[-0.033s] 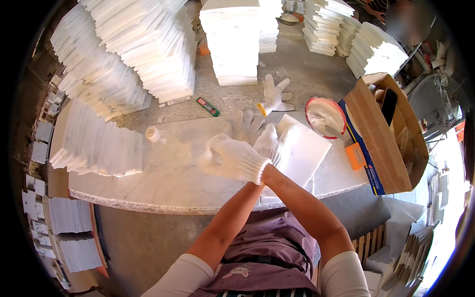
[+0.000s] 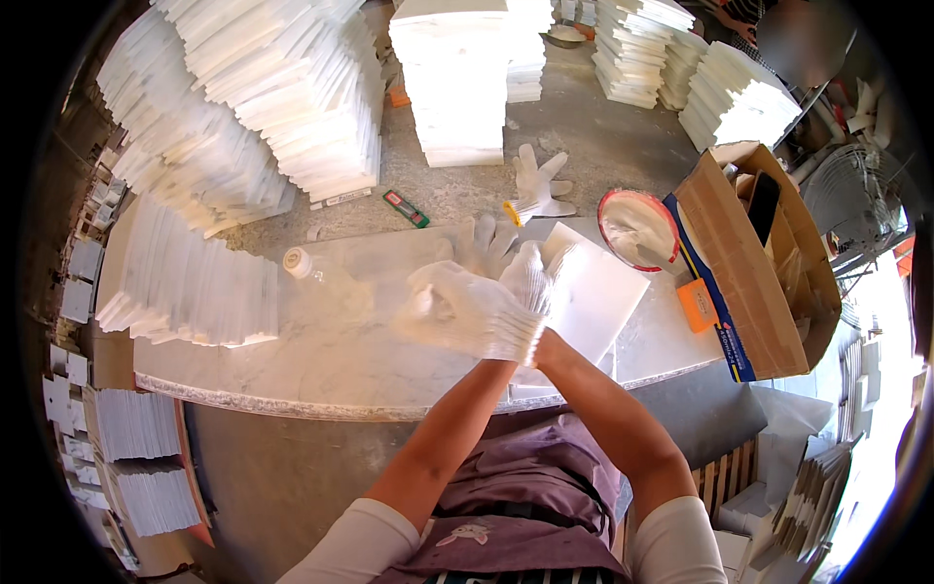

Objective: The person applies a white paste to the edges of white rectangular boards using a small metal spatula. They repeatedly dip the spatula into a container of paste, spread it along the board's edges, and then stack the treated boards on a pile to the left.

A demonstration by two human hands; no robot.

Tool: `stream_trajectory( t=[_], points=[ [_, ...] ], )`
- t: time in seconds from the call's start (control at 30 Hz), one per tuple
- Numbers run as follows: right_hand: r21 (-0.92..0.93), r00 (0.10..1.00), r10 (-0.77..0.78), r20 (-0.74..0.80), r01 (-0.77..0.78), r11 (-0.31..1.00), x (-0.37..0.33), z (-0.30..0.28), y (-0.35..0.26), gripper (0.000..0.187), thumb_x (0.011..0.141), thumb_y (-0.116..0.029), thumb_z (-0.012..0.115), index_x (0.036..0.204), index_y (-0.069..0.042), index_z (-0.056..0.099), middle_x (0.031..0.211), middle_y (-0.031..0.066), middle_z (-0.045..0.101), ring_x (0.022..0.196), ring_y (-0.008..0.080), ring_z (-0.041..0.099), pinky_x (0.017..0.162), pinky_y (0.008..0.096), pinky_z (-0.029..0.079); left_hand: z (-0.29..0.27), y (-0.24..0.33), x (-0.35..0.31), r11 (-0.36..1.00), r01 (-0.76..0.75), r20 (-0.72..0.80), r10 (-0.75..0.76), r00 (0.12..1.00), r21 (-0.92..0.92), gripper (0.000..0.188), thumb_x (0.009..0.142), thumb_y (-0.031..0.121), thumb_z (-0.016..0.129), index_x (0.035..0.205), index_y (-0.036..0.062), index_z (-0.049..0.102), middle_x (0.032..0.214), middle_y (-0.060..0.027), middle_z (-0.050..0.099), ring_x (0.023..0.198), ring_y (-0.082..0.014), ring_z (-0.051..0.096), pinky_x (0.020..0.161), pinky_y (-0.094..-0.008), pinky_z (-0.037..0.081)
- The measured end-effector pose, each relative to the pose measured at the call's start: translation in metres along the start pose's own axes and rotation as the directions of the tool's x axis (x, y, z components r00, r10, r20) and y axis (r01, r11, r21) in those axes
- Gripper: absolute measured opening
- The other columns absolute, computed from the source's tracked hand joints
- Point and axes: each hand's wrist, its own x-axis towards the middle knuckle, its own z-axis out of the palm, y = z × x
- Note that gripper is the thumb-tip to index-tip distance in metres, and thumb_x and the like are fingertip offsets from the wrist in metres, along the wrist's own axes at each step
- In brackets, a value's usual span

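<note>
Both my hands wear white knitted gloves, and my wrists cross above the marble-look slab on the bench. My right hand lies over my left wrist, its fingers curled in; whether they hold anything is hidden. The ribbed cuff of its glove circles my right wrist. My left hand is partly covered behind it, beside the white tiles, and its fingers are not clear. One loose white glove lies just beyond my hands. Another glove, with a yellow cuff edge, rests palm-down or palm-up, I cannot tell which, farther back.
Tall stacks of white tiles stand at the back and left. A clear bottle and a green box cutter lie left of centre. At right are a red-rimmed bowl, an orange box and a cardboard box.
The cuff of my right glove sits farther down toward the forearm than before, and my right hand has shifted slightly. The bench items stay where they were.
</note>
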Motion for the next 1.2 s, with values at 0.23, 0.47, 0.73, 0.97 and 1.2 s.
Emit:
stream_trajectory(
  t=[0.23, 0.47, 0.73, 0.97, 1.2],
  points=[
    [0.641, 0.913, 0.292, -0.285, -0.044, 0.766, -0.121, -0.076, 0.000, 0.037, 0.092, -0.013, 0.070, 0.123, -0.001, 0.054, 0.118, 0.0089, 0.058, 0.110, 0.0166, 0.058, 0.096, 0.0331, 0.049, -0.005, 0.003, 0.006, 0.990, 0.117, 0.132, -0.127, 0.983, 0.085, 0.049, 0.086, 0.055, 0.067, 0.097, 0.0082, 0.062, 0.082, -0.0157, 0.069, 0.080, -0.0348, 0.068, 0.064, -0.0442, 0.052],
    [0.309, 0.765, 0.369, -0.527, -0.232, 0.922, -0.182, -0.110, 0.028, 0.046, 0.100, -0.017, 0.056, 0.144, -0.004, 0.048, 0.127, 0.0069, 0.057, 0.108, 0.0149, 0.059, 0.088, 0.0315, 0.054, 0.002, -0.002, 0.006, 0.992, 0.109, 0.153, -0.118, 0.981, 0.070, 0.061, 0.086, 0.067, 0.057, 0.097, 0.0072, 0.062, 0.085, -0.0161, 0.069, 0.082, -0.0370, 0.068, 0.068, -0.0480, 0.052],
    [0.471, 0.693, 0.514, -0.506, -0.278, 0.837, -0.173, -0.121, 0.055, 0.040, 0.098, -0.014, 0.060, 0.136, -0.002, 0.057, 0.115, 0.0043, 0.061, 0.086, 0.0099, 0.059, 0.071, 0.0232, 0.051, 0.001, 0.001, 0.006, 0.992, 0.098, 0.158, -0.109, 0.981, 0.078, 0.064, 0.087, 0.069, 0.055, 0.101, 0.0071, 0.064, 0.087, -0.0167, 0.069, 0.083, -0.0374, 0.067, 0.071, -0.0469, 0.052],
    [0.412, 0.682, 0.525, -0.509, -0.343, 0.844, -0.159, -0.128, 0.065, 0.042, 0.099, -0.020, 0.059, 0.135, 0.002, 0.055, 0.110, 0.0036, 0.066, 0.081, 0.0062, 0.057, 0.067, 0.0199, 0.046, -0.001, 0.001, 0.006, 0.989, 0.092, 0.143, -0.108, 0.984, 0.117, 0.063, 0.088, 0.068, 0.055, 0.101, 0.0070, 0.064, 0.087, -0.0175, 0.069, 0.084, -0.0385, 0.067, 0.072, -0.0476, 0.052],
    [0.435, 0.688, 0.536, -0.490, -0.340, 0.834, -0.151, -0.131, 0.071, 0.043, 0.098, -0.021, 0.061, 0.134, 0.002, 0.056, 0.108, 0.0039, 0.067, 0.081, 0.0057, 0.058, 0.066, 0.0199, 0.047, 0.001, 0.001, 0.005, 0.990, 0.089, 0.145, -0.104, 0.984, 0.107, 0.060, 0.089, 0.066, 0.055, 0.100, 0.0076, 0.064, 0.087, -0.0172, 0.069, 0.084, -0.0383, 0.067, 0.071, -0.0480, 0.052]
  ],
)
